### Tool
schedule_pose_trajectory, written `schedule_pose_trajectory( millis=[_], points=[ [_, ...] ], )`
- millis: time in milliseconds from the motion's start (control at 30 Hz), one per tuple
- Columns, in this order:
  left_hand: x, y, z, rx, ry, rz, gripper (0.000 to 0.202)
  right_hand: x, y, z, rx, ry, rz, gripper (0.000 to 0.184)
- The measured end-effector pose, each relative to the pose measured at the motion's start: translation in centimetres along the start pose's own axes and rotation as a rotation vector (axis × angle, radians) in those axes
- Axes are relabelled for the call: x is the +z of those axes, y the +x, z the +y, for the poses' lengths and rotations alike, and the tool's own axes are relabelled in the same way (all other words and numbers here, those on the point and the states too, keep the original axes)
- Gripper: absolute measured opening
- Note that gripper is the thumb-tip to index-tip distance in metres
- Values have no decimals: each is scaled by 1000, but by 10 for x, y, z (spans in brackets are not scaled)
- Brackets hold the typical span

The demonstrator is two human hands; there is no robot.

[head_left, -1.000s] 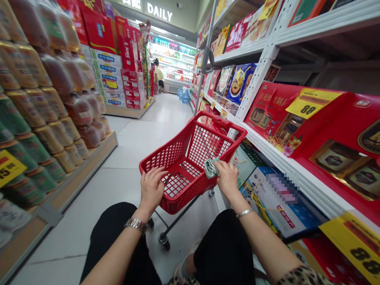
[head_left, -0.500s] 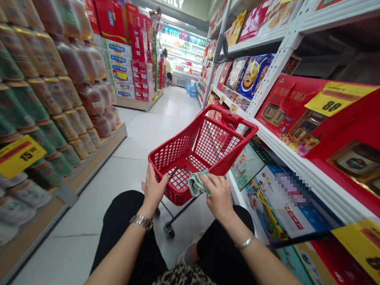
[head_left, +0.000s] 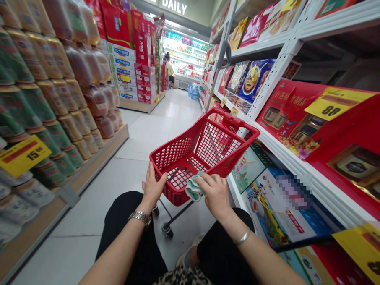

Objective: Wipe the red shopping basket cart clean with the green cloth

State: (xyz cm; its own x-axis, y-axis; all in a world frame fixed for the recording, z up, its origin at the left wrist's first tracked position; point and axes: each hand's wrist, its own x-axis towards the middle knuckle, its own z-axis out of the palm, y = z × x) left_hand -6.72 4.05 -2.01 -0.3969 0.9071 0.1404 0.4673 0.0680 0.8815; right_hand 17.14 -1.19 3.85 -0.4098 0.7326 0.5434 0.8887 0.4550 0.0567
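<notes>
Mint-and-white cloth (head_left: pixel 194 187), bunched, clamped in the fingers of the right hand (head_left: pixel 216 196), against the near side of a red plastic shopping cart (head_left: pixel 212 145) at centre frame.

Since a second ago, the cloth has shifted along the lower-right rim toward the near corner, so it seems to cover a different stretch. The left hand (head_left: pixel 154 188) spans the lower-left corner, thumb apart from fingers; whether it grips cannot be told. Beyond, the cart's lattice walls look smooth, rising toward the white shelf (head_left: pixel 307 171) at right.
</notes>
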Motion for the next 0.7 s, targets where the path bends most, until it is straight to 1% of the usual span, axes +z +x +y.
schedule_pose_trajectory(
  millis=[267, 400, 533, 633, 700],
  points=[
    [0, 3, -1, 16, 15, -33, 82, 2, 18, 58, 253, -107, -76, 53],
    [1, 3, -2, 16, 24, -31, 82, 1, 26, 79, 352, -139, -91, 51],
    [6, 2, -8, 30, 10, -7, 82, 4, 28, 82, 382, -164, -108, 51],
    [9, 4, -15, 61, -14, 8, 83, 8, 23, 75, 365, -146, -69, 58],
    [9, 4, -17, 74, -26, 6, 84, 11, 17, 67, 350, -114, -33, 58]
  ],
)
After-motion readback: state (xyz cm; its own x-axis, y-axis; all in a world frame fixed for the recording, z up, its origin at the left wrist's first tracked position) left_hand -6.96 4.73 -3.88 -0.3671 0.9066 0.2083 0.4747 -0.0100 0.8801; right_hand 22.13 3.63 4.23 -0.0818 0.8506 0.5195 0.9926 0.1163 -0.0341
